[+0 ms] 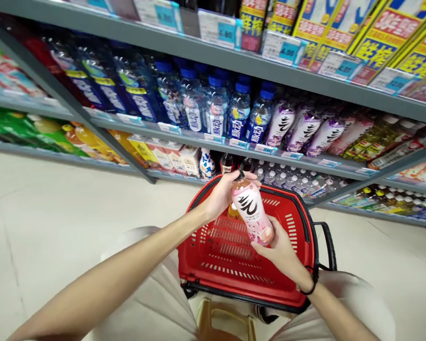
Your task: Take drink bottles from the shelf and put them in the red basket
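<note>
A pink and white drink bottle (250, 208) with bold black lettering is held tilted over the red shopping basket (213, 263). My left hand (222, 194) is closed around its dark-capped top end. Its base rests in my right hand (279, 248), with the thumb along the near side and a dark band on the wrist. Inside the basket, partly hidden behind the pink bottle, lies a bottle with amber contents (233, 211).
Shelves ahead hold blue-capped bottles (216, 106), purple-white bottles (280, 124) and yellow cartons (379, 47). Low down stand drink cartons (175, 156) and small clear bottles (287, 177). A black handle (328, 246) juts from the basket's right side. A yellowish stool (206, 317) shows between my legs.
</note>
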Motion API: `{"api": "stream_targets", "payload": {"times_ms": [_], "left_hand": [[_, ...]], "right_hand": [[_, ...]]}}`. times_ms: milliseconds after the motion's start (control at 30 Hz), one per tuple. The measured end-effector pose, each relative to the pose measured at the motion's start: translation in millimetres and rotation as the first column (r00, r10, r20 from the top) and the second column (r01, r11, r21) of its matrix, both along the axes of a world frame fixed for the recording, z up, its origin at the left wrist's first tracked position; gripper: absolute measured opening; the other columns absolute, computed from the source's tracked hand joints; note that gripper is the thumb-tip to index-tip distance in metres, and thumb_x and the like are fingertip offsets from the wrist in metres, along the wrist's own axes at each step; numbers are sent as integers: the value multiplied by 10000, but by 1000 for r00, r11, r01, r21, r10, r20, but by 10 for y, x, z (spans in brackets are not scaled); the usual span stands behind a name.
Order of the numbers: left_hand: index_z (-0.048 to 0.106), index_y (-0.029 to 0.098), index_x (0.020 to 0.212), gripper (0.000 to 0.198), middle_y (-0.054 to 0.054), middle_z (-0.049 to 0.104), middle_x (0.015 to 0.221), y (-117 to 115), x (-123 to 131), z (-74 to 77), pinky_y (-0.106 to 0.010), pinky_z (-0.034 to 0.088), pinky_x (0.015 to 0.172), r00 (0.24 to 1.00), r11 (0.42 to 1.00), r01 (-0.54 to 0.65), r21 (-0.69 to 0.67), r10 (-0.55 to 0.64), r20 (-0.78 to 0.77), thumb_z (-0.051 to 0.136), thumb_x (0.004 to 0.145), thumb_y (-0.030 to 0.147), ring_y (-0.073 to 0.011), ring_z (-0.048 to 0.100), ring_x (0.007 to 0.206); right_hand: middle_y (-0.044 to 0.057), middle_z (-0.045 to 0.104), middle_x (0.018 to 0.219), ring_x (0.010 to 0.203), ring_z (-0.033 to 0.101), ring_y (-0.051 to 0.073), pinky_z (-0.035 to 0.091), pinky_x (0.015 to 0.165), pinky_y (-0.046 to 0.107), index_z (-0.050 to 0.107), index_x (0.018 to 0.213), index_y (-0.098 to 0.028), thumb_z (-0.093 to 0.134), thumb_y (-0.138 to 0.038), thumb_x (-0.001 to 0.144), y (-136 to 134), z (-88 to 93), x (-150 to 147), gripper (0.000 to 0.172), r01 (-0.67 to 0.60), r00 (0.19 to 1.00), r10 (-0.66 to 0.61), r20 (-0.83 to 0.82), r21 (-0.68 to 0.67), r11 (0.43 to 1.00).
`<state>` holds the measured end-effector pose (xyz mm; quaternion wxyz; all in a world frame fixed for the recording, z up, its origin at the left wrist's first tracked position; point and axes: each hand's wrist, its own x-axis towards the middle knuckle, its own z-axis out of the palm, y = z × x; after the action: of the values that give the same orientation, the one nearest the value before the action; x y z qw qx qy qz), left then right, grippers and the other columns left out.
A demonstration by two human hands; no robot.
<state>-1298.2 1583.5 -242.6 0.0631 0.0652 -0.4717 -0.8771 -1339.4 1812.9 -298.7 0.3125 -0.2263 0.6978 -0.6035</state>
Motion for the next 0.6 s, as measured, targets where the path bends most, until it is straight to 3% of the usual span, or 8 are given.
{"api": "stream_targets", "payload": {"times_ms": [100, 133, 200, 267, 300, 367, 467, 600], "left_hand": [[620, 172, 1298, 548, -135, 698, 1303, -11, 62, 48, -436, 506, 977, 1000, 944, 4, -331, -5, -3, 563, 925, 569, -317, 657, 1175], [608, 186, 1321, 531, -127, 679, 1337, -30, 83, 79, -436, 485, 1020, 1000, 858, 3, -514, -1, 5, 594, 927, 542, -311, 639, 1205], [623, 203, 1303, 495, -111, 671, 1344, -84, 109, 139, -423, 450, 1070, 1000, 589, 18, -808, -5, 18, 654, 916, 510, -301, 625, 1216], [670, 209, 1217, 453, -93, 713, 1238, -140, 103, 161, -394, 477, 1025, 998, 365, 57, -929, -32, 49, 706, 882, 512, -290, 661, 1118], [684, 211, 1177, 443, -82, 733, 1166, -160, 88, 149, -379, 502, 976, 996, 313, 90, -946, -54, 77, 728, 862, 519, -282, 681, 1049], [693, 210, 1128, 459, -66, 752, 1067, -169, 43, 84, -356, 534, 891, 989, 289, 146, -946, -77, 129, 776, 811, 532, -268, 700, 950], [672, 189, 1071, 522, -71, 757, 1026, -74, -33, -62, -359, 554, 830, 986, 325, 164, -931, -31, 163, 818, 741, 566, -265, 709, 899], [651, 199, 996, 431, -47, 749, 933, 265, -142, -240, -336, 545, 748, 975, 339, 217, -915, -21, 223, 809, 737, 505, -227, 696, 797]], "right_hand": [[90, 646, 1322, 1188, 656, 255, 512, 1056, 414, 501, 1305, -229, 829, -235, 736, -5, 24, -32, 657, -25, 994, 34, -102, 88, 996], [82, 652, 1304, 1161, 663, 252, 520, 1028, 408, 495, 1294, -232, 825, -229, 731, -1, 39, -48, 653, -19, 989, 37, -146, 126, 992], [77, 666, 1266, 1120, 670, 253, 527, 979, 400, 483, 1267, -231, 814, -209, 721, 13, 74, -85, 639, 4, 975, 42, -219, 206, 979], [91, 677, 1239, 1089, 677, 257, 531, 928, 383, 473, 1241, -221, 801, -180, 709, 33, 107, -126, 626, 23, 962, 57, -266, 290, 957], [103, 678, 1240, 1081, 682, 256, 532, 902, 366, 464, 1244, -213, 794, -180, 715, 42, 122, -147, 625, 13, 952, 96, -290, 352, 936], [126, 684, 1246, 1069, 698, 252, 530, 850, 329, 434, 1297, -188, 777, -216, 758, 56, 153, -195, 639, -47, 916, 240, -322, 506, 861], [143, 731, 1177, 1030, 735, 277, 526, 777, 311, 411, 1400, -130, 786, -291, 791, 73, 208, -302, 733, -151, 845, 447, -293, 672, 725], [188, 770, 1123, 1059, 745, 376, 542, 811, 367, 593, 1311, -93, 882, -284, 710, 165, 316, -575, 694, -226, 787, 579, -216, 771, 596]]}}
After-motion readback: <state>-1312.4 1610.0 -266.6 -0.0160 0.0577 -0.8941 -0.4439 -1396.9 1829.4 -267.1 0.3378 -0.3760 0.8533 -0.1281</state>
